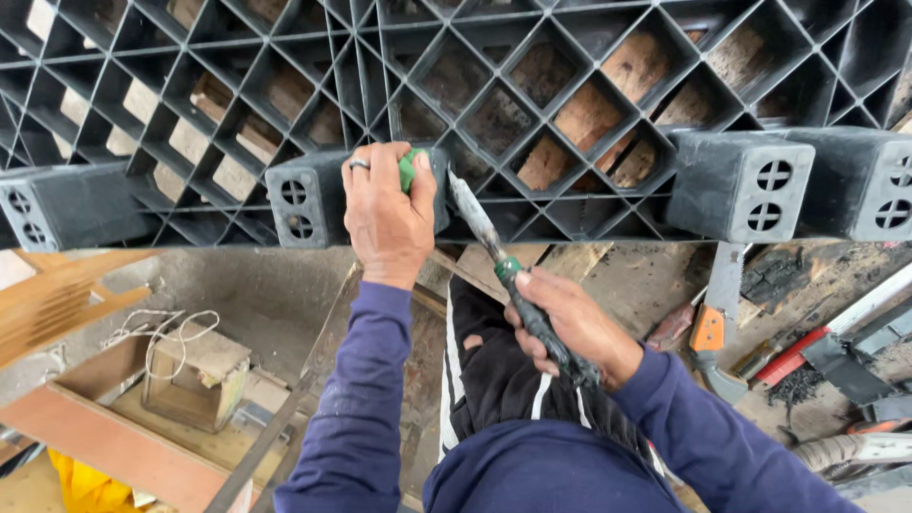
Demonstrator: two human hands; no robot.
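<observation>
Black hard plastic, the pallet (pixel 532 85) stands on its edge before you; it looks stiff and heavy. Your left hand (pixel 385 214) presses a small green piece (pixel 407 169) flat on 1 block foot (pixel 318 195). Just right of that, your right hand (pixel 570 328) wraps tight around the tool (pixel 513 275), tip touching the foot. Hold the tool by its grippy handle.

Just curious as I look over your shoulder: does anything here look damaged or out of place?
The black plastic pallet stands on edge rather than flat. The left hand presses a green piece against one pallet foot; the right hand holds a worn, grimy tool there.
</observation>
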